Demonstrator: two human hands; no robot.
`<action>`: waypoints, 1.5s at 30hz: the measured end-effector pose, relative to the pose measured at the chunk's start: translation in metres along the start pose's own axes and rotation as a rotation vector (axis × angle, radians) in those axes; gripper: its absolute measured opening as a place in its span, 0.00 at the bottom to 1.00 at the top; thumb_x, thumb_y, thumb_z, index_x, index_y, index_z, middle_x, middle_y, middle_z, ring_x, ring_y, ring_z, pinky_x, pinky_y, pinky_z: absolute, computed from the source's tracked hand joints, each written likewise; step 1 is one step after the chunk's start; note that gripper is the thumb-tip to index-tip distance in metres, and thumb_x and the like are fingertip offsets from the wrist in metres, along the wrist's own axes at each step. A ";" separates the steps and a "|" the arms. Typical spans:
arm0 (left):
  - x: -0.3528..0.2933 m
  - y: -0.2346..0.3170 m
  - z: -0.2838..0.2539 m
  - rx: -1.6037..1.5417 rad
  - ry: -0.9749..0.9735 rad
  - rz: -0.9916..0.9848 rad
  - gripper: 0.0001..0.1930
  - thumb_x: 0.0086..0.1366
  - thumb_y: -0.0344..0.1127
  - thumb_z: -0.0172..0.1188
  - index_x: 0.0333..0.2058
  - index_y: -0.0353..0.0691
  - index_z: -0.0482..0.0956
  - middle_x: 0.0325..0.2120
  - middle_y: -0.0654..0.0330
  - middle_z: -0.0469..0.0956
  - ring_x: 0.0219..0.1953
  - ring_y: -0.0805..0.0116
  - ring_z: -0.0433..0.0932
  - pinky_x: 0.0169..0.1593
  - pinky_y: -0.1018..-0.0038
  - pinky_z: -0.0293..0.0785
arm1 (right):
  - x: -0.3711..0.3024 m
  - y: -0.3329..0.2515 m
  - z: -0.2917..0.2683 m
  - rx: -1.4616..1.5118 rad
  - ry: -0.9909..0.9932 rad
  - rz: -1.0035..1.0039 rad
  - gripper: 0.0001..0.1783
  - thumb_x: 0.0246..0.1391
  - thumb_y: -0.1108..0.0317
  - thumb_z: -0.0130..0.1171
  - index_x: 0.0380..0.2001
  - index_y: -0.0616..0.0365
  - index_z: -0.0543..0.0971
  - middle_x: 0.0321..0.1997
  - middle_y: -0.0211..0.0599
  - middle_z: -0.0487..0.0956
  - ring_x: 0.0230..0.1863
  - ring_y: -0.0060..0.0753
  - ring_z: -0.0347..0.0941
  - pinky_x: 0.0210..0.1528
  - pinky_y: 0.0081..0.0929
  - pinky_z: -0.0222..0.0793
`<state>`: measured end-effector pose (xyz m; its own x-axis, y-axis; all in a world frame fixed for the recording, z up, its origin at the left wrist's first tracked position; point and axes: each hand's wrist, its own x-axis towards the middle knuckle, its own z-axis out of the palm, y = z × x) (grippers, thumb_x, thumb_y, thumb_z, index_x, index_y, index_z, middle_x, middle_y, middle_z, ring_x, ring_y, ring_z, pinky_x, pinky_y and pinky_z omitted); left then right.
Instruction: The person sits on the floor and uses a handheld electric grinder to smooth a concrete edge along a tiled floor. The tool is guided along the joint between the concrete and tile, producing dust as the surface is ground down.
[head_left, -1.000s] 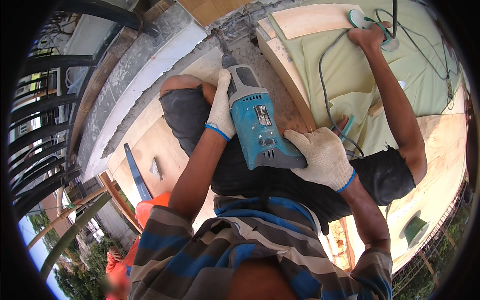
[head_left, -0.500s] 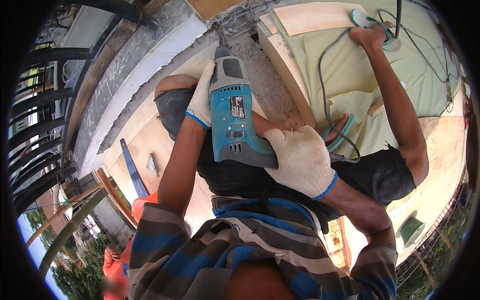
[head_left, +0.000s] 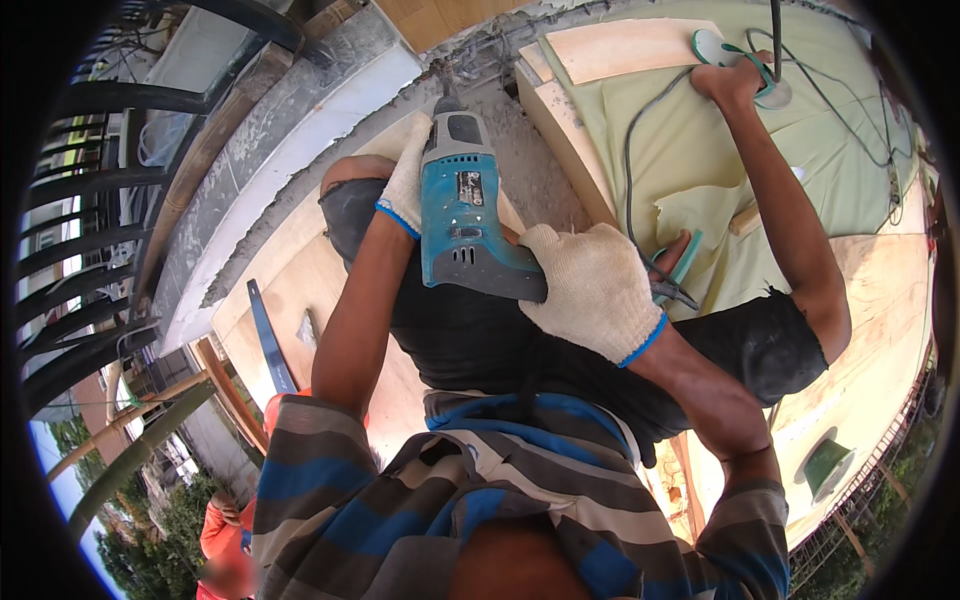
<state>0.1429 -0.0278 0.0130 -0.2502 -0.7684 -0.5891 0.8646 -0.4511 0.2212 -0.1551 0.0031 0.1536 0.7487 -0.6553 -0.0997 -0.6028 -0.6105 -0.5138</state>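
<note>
A teal and grey rotary hammer drill [head_left: 462, 205] lies across my lap area, its nose pointing away from me at the rough concrete gap [head_left: 515, 130]. My left hand [head_left: 408, 175], in a cream knitted glove with a blue cuff, is closed along the left side of the drill's front; most of its fingers are hidden behind the body. My right hand [head_left: 592, 290], gloved the same way, wraps round the dark rear handle. A black power cord [head_left: 629, 160] runs from near that handle over the green sheet. The bit's tip is hard to make out against the concrete.
On the left, a handsaw [head_left: 268, 335] lies on the plywood [head_left: 240, 310] beside a black metal railing [head_left: 90, 185]. Wooden boards [head_left: 630, 50] and a green sheet [head_left: 590, 110] are at the right. A green round object [head_left: 826, 462] sits lower right. Another person in orange [head_left: 222, 535] is lower left.
The drill and both hands have shifted slightly; the drill's rear end and my right hand sit a little farther forward and left. The cord near the handle has shifted too.
</note>
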 end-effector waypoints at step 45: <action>0.001 -0.005 0.005 0.133 0.106 0.152 0.45 0.78 0.78 0.58 0.73 0.43 0.78 0.60 0.43 0.86 0.55 0.44 0.90 0.56 0.44 0.95 | 0.002 0.006 -0.005 -0.024 -0.047 -0.054 0.31 0.49 0.58 0.80 0.55 0.57 0.82 0.28 0.48 0.87 0.34 0.57 0.89 0.44 0.50 0.81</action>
<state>0.1364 -0.0291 0.0154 -0.0684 -0.7830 -0.6182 0.8222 -0.3952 0.4096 -0.1586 -0.0044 0.1547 0.7919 -0.6001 -0.1130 -0.5676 -0.6551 -0.4986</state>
